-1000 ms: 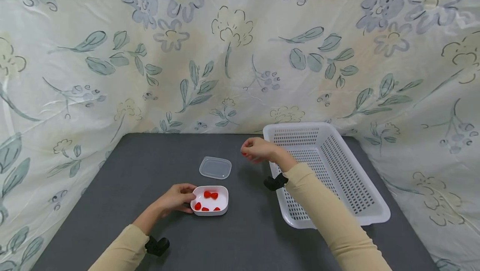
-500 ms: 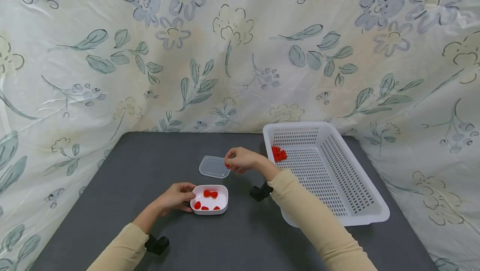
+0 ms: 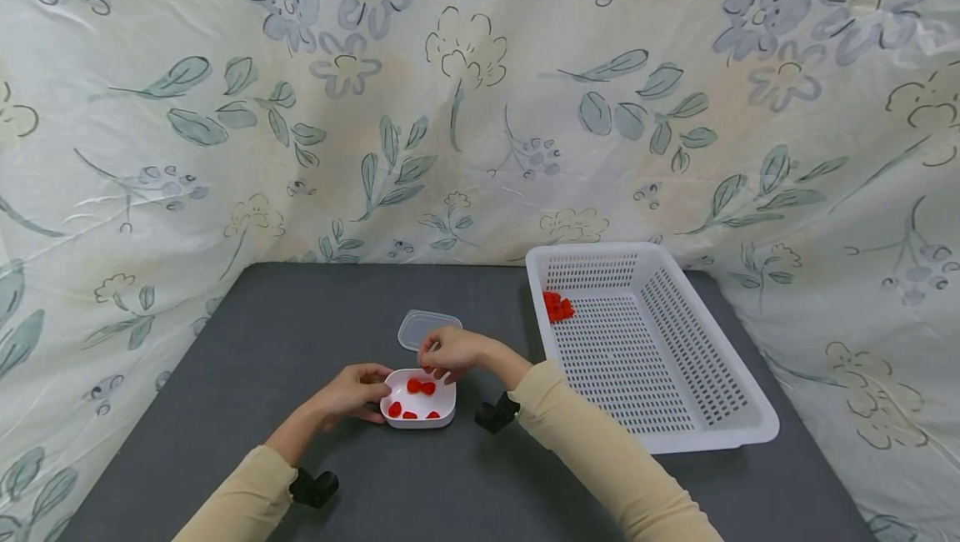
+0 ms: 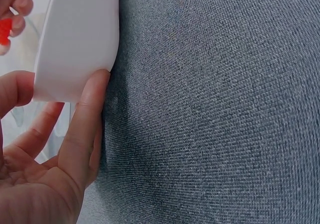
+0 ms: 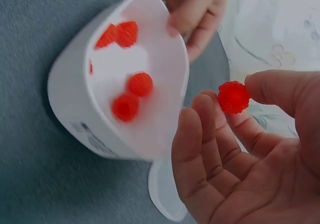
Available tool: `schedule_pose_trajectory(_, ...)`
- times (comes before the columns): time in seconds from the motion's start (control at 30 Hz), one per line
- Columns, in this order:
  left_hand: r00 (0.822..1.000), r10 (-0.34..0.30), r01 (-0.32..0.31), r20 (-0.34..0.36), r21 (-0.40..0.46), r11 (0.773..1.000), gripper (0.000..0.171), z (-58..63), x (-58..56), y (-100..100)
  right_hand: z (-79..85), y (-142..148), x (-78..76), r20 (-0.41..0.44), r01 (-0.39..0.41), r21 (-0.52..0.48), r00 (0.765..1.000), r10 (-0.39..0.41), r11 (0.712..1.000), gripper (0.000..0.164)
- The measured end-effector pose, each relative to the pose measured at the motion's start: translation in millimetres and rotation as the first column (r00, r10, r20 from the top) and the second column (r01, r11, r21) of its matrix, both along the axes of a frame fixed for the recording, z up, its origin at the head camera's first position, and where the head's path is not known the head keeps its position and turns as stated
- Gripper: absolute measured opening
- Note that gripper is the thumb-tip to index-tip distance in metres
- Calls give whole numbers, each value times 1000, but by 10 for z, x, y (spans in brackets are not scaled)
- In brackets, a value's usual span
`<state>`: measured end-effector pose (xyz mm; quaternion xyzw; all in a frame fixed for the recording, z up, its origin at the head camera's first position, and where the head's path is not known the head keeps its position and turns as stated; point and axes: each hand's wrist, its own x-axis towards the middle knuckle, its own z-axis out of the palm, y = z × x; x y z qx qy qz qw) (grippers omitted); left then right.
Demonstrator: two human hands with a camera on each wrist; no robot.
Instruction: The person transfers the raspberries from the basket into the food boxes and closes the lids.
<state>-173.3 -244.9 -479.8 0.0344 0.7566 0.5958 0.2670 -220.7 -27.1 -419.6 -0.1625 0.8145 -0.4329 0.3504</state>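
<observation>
Here is the right hand above the far rim of the small white box, thumb and fingertips closed in a pinch on one red berry, bumpy all over like a raspberry, and the right wrist view has it held beside the box, apart from the walls! Over at the near-left end, the left hand has the box gripped, one digit hooked over the rim while another finger presses low on the outer wall, just by the table. Inside the box it's five loose berries on view from the head, two side by side near the middle and three spread along the near wall, with dark print on the outside showing from the right wrist, too blurred to read. Just beyond, a clear lid lies flat on the dark cloth-like surface, partly covered by the right hand. And out to the right, the big white slotted basket carries a tight clump of red berries against its left wall, toward the far corner, the flowered cloth hanging behind it all
</observation>
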Motion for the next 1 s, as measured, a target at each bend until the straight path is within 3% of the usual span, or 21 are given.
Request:
schedule_pose_trajectory(0.4,1000,-6,7,-10,29,1000,42,-26,-15,-17,-117,-145,107,26,-31,-40,999,32,999,11)
schedule_pose_trajectory(1.0,1000,-15,16,-16,40,999,41,-34,-38,-31,-163,-218,188,-34,-76,13,996,77,997,7)
